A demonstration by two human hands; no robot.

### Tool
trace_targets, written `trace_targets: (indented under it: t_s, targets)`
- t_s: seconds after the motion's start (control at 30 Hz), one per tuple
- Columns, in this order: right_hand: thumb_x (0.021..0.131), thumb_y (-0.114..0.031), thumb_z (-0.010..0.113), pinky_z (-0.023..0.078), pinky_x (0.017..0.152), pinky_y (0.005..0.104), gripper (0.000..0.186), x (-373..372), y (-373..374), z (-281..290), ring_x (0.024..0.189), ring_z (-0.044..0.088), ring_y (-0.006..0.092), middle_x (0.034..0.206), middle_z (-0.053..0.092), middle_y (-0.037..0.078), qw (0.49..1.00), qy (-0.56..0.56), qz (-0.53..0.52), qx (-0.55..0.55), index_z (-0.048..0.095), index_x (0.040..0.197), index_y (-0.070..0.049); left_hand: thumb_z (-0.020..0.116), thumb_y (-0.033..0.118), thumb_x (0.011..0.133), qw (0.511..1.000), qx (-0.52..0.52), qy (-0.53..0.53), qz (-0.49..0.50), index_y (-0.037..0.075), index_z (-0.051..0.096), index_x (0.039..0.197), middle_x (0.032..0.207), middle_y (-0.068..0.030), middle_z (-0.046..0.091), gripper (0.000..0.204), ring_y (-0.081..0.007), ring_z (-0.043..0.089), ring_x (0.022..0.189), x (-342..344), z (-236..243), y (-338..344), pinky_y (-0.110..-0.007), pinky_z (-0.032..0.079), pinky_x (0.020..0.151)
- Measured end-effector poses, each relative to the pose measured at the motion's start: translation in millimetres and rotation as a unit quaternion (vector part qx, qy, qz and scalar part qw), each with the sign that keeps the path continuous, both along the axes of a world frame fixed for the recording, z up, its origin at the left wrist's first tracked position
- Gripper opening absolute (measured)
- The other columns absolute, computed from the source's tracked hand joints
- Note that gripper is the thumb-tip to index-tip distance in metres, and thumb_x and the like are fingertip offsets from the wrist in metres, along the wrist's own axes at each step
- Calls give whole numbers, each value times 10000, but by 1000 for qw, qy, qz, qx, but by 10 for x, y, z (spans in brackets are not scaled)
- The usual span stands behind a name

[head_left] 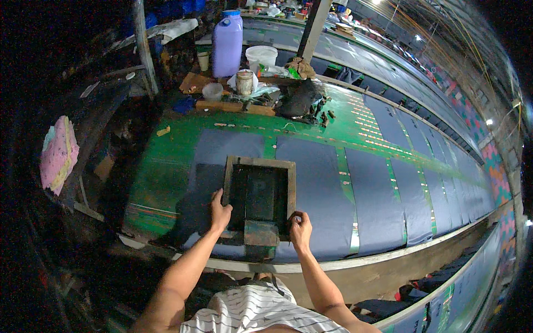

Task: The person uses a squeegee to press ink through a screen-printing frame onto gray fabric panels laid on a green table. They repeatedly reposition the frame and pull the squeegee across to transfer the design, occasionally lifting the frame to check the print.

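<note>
1. From my end of the feed, I have the wooden-framed screen (pixel 291 186) directly ahead of me, over the dark panels (pixel 311 191) toward the left end of the green worktop (pixel 152 147). I cannot tell whether it lies flat or is slightly raised.
2. My left hand (pixel 220 213) is at the screen's left rail, its fingers and thumb closed on the wood from either side.
3. My right hand (pixel 300 230) is at the lower part of the right rail, its fingers bent and gripping the edge there.
4. Inside the frame I see dark mesh, and a worn, brownish flat block (pixel 261 233) sits across the near rail, between my two hands.
5. The dark panels run in a row away to my right, with narrow green strips showing between them.
6. Beyond the screen, at the far side, I see a purple jug (pixel 227 50) with a blue cap, a white bucket (pixel 261 55), a stained tin (pixel 244 83) and a translucent bowl (pixel 212 91).
7. A black crumpled bundle (pixel 302 100) lies to the right of those containers.
8. Well off to my left I see a pink spongy pad (pixel 58 158).
</note>
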State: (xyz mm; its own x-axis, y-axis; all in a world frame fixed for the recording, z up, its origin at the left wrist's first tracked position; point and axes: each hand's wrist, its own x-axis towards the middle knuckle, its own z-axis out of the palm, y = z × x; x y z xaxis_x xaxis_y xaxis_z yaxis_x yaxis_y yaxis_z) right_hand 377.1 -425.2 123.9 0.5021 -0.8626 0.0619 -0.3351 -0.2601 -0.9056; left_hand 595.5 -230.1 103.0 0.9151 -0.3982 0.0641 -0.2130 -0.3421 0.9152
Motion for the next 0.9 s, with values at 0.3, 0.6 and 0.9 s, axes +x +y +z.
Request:
trace_targets:
  t_s: [0.3,0.6,0.9]
  targets:
    - [924,-101,602,502,632,336,233,559,903,-428,692,619,182,838,703,140,1000,24,12,8,646,1140,-25,598,-84,777,995,-43,84,-12,-58,447,1447,1461,-227,463,687,-347,445,1362,754,-296,861,-408,375,1123]
    - [908,-123,616,516,628,320,240,922,1503,-456,716,664,180,873,730,159,998,59,7,25,664,1120,-21,604,-76,726,1000,15,24,-3,-43,465,1441,1413,-213,510,729,-327,477,1325,1090,-462,1468,-379,393,1088]
    - [895,-130,628,540,720,369,246,999,1850,-253,788,701,276,926,736,189,994,107,-1,30,689,1114,-34,534,-123,818,992,3,121,-35,-53,363,1507,1520,-227,411,713,-311,427,1374,1066,-478,1840,-370,439,1041]
